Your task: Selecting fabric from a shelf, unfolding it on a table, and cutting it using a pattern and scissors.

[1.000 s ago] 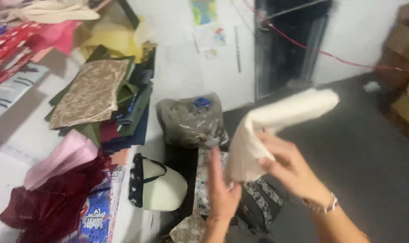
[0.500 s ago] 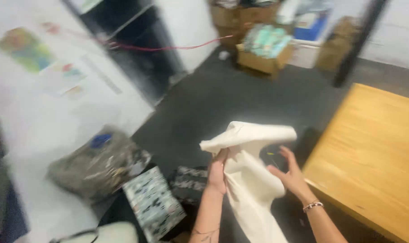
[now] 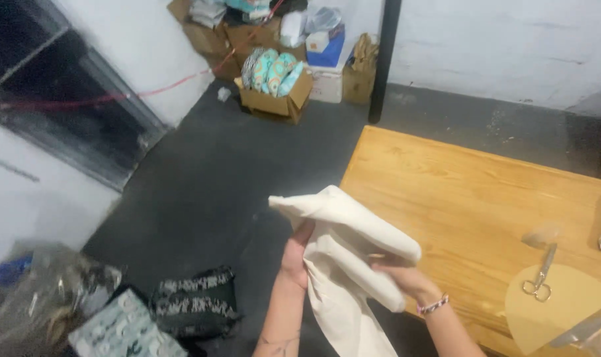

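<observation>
Dark grey concrete floor (image 3: pixel 214 178) fills the middle of the view, with a wooden table (image 3: pixel 459 192) running in from the right and white walls behind. Over the table's near edge, the left hand (image 3: pixel 296 254) has its fingers closed on a fold of cream cloth (image 3: pixel 346 264), gripping it from the left side with the thumb pressed up against the fabric. The right hand (image 3: pixel 403 276) is curled around the same cloth from the right, its fingers partly buried under a rolled fold, so only the knuckles and the back of the hand show; a beaded bracelet (image 3: pixel 433 305) sits on that wrist. The cloth is bunched between the two hands, its upper part pointing up and left, the rest hanging down between the forearms and out of the bottom of the view. On the table to the right, well apart from the hands, a pair of scissors (image 3: pixel 538 276) lies on a tan paper cutout (image 3: pixel 558 311). On the floor at lower left lie black-and-white patterned fabric (image 3: pixel 194 301), a pale printed piece (image 3: pixel 125 327) and a clear plastic bag (image 3: pixel 49 291). Against the far wall, a cardboard box (image 3: pixel 274 99) holds rolled turquoise patterned cloth (image 3: pixel 270 69), beside a black pole (image 3: pixel 383 59).
</observation>
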